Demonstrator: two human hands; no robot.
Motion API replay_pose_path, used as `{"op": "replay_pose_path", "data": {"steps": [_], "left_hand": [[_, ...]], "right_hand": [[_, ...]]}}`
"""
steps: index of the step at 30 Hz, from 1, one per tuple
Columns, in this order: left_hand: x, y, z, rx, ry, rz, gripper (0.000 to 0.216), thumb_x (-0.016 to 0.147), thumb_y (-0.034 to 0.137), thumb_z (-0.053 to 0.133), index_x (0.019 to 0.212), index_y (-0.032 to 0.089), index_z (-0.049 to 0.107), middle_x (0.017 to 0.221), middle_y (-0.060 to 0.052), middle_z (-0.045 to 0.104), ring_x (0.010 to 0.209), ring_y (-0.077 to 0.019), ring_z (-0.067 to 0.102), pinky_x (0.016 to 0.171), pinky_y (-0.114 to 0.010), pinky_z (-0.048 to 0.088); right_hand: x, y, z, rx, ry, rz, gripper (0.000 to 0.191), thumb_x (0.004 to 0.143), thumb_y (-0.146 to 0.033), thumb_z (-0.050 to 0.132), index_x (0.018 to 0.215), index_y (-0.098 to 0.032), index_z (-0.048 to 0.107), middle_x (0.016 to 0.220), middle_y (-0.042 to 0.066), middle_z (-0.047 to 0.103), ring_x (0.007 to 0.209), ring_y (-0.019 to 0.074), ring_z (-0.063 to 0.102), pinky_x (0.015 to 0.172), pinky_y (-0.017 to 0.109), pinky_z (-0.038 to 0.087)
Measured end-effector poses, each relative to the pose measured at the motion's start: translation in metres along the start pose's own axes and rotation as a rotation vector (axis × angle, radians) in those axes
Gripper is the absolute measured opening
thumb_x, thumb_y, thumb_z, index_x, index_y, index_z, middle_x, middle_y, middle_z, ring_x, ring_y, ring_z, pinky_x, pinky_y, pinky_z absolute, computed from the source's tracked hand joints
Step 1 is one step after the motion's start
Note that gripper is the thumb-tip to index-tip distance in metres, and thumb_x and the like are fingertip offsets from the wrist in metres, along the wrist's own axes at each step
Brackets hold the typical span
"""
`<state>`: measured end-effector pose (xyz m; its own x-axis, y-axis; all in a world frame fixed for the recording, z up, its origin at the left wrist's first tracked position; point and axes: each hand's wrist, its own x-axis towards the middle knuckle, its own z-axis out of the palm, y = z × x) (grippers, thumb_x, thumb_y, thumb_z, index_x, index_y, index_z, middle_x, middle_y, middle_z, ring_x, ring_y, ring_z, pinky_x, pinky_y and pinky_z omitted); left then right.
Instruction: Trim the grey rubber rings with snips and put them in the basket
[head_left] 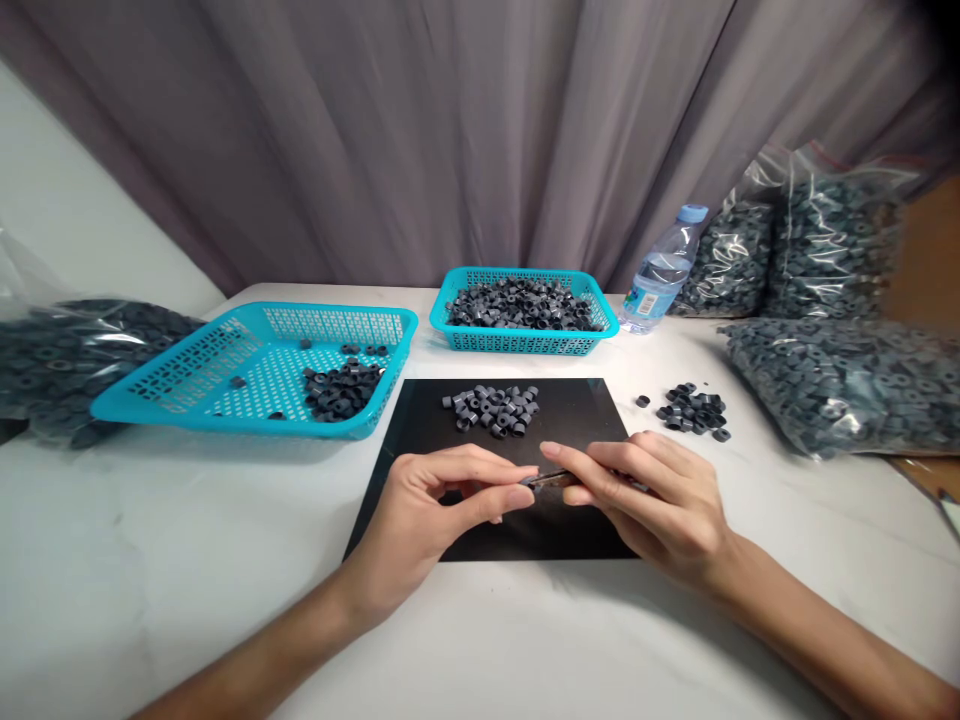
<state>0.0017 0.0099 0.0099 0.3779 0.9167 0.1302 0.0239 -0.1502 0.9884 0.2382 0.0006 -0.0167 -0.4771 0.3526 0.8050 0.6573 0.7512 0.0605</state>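
Observation:
My left hand (439,500) and my right hand (649,495) meet over a black mat (585,410) on the white table. The right hand pinches a thin metal tool (547,479), likely tweezers, pointing left. The left hand's thumb and fingers are pinched together at the tool's tip, and what they hold is too small to make out. A pile of small grey rings (493,409) lies on the mat just beyond my hands. A smaller heap of darker rings (694,410) sits on the table to the right of the mat.
A turquoise basket (225,350) at the left holds a few dark rings (341,388). A second turquoise basket (525,342) behind the mat is full of rings. Clear bags of rings lie at the far left (67,350) and right (847,380). A water bottle (661,270) stands nearby.

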Motion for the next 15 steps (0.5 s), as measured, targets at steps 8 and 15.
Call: {"op": "replay_pose_path", "data": {"steps": [8, 15], "left_hand": [[-0.0012, 0.0002, 0.0005, -0.031, -0.010, -0.010, 0.016, 0.080, 0.017, 0.085, 0.089, 0.030, 0.087, 0.082, 0.000, 0.080, 0.064, -0.0095, 0.062, 0.060, -0.017, 0.053], [-0.0003, 0.0015, 0.0009, -0.033, -0.014, -0.019, 0.016, 0.081, 0.017, 0.084, 0.089, 0.030, 0.087, 0.082, 0.000, 0.079, 0.065, -0.0096, 0.062, 0.059, -0.017, 0.052]], "right_hand": [[0.0004, 0.0004, -0.0016, 0.017, -0.002, -0.008, 0.028, 0.098, -0.015, 0.065, 0.125, -0.013, 0.071, 0.086, 0.005, 0.071, 0.065, 0.0128, 0.049, 0.061, 0.028, 0.040], [0.0031, 0.0003, -0.0034, 0.028, 0.011, -0.012, 0.024, 0.098, -0.014, 0.064, 0.121, -0.011, 0.071, 0.085, 0.007, 0.072, 0.063, 0.0136, 0.049, 0.059, 0.029, 0.040]]}}
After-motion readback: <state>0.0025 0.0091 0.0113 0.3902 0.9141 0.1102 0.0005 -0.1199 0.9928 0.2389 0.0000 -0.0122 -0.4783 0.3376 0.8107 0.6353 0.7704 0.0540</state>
